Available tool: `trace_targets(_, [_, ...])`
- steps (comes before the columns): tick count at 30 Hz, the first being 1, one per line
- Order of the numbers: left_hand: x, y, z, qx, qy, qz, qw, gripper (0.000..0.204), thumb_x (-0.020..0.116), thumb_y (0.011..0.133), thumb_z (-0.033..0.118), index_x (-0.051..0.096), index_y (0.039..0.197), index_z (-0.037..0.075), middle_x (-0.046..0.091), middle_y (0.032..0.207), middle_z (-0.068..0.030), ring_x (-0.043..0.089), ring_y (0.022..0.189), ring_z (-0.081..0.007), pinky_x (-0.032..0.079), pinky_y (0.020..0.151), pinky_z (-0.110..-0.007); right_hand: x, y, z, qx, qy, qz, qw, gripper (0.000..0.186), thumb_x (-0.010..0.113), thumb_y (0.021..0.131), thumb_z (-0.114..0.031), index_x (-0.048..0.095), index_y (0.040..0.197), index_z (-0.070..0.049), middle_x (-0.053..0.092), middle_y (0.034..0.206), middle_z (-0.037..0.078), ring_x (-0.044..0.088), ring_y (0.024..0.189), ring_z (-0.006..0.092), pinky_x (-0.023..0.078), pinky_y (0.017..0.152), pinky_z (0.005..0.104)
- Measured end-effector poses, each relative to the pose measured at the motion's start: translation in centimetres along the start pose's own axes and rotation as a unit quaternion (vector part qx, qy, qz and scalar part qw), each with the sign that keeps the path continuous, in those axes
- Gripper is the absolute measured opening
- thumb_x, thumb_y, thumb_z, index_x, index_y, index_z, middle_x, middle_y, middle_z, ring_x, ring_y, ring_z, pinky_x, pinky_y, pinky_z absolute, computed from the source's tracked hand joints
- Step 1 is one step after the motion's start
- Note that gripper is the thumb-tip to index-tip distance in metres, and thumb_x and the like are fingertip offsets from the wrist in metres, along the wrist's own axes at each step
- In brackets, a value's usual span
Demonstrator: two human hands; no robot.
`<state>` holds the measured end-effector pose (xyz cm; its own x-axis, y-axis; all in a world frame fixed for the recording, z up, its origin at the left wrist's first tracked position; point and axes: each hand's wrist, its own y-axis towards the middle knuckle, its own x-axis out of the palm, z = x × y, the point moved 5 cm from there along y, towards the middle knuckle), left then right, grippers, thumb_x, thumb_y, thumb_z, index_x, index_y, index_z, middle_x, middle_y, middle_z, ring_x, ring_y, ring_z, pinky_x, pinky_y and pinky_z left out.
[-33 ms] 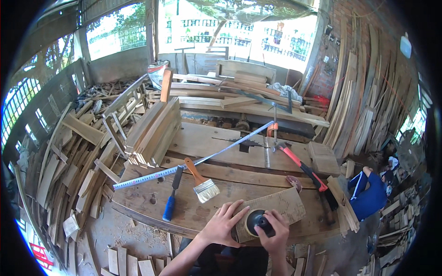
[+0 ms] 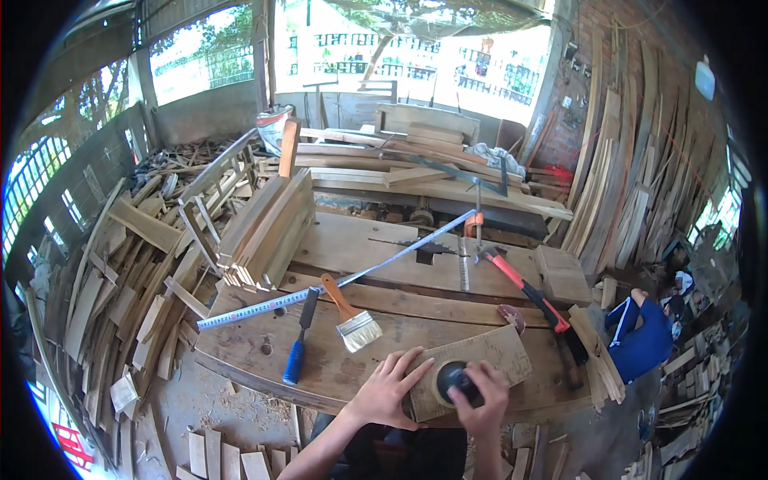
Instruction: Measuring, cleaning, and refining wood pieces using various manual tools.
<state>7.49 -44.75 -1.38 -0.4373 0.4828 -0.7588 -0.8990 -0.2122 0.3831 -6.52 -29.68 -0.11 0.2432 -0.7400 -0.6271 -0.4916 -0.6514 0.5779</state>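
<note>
My left hand [image 2: 388,388] grips the left end of a pale wooden board [image 2: 500,360] lying at an angle near the bench's front edge. My right hand [image 2: 480,396] is closed on a round black sanding tool [image 2: 452,373] resting on that board. Just left of them lie a wide paintbrush [image 2: 352,324] and a blue-handled chisel [image 2: 294,356]. An unrolled tape measure [image 2: 268,307] stretches diagonally across the bench [image 2: 240,356]. A red-and-black hammer [image 2: 528,296] lies to the right, beside a small pinkish object [image 2: 510,318].
Stacked planks [image 2: 268,232] stand on the bench's left, a clamp [image 2: 474,222] at the back. Scrap wood [image 2: 128,280] piles at the left; long boards [image 2: 600,176] lean against the right wall. A person in blue [image 2: 640,344] is low on the floor at right.
My right hand and the round tool have shifted slightly to the right along the board. My left hand and the other items are unchanged.
</note>
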Motion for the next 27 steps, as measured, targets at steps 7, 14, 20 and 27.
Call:
trace_targets(7, [0.4,0.3,0.0,0.008,-0.005,0.000,1.000,0.120,0.087,0.053,0.053,0.037,0.153,0.008,0.036,0.151,-0.0213,0.040,0.131,-0.0421,0.037,0.110,-0.050,1.2,0.6,-0.9,-0.016,0.062,0.012,0.998,0.040,0.079,0.075,-0.019,0.068,0.108,0.001,0.069,0.112,0.019,0.064,0.107,0.0397,0.046,0.101,0.0463])
trace_targets(14, [0.1,-0.1,0.3,0.003,-0.020,0.018,1.000,0.125,0.088,0.053,0.055,0.033,0.153,0.004,0.037,0.150,-0.0210,0.040,0.132,-0.0416,0.038,0.110,-0.050,-1.3,1.7,4.8,0.118,-0.064,0.112,0.985,0.035,0.080,0.075,-0.015,0.070,0.105,0.000,0.070,0.111,0.018,0.065,0.107,0.0358,0.047,0.096,0.0453])
trace_targets(20, [-0.4,0.1,0.5,0.007,-0.008,0.010,1.000,0.125,0.087,0.056,0.057,0.031,0.154,0.005,0.037,0.150,-0.0211,0.040,0.132,-0.0412,0.037,0.109,-0.052,1.5,1.5,0.8,0.018,-0.007,0.018,1.000,0.042,0.083,0.072,-0.017,0.071,0.109,-0.001,0.071,0.112,0.019,0.065,0.108,0.0360,0.048,0.098,0.0439])
trace_targets(27, [-0.1,0.2,0.3,0.005,-0.031,0.005,0.999,0.124,0.090,0.054,0.053,0.033,0.154,0.008,0.034,0.153,-0.0205,0.038,0.134,-0.0420,0.036,0.108,-0.053,-0.9,2.2,5.7,0.120,-0.019,0.108,0.987,0.039,0.080,0.076,-0.013,0.070,0.111,0.002,0.069,0.116,0.022,0.065,0.109,0.0382,0.047,0.099,0.0455])
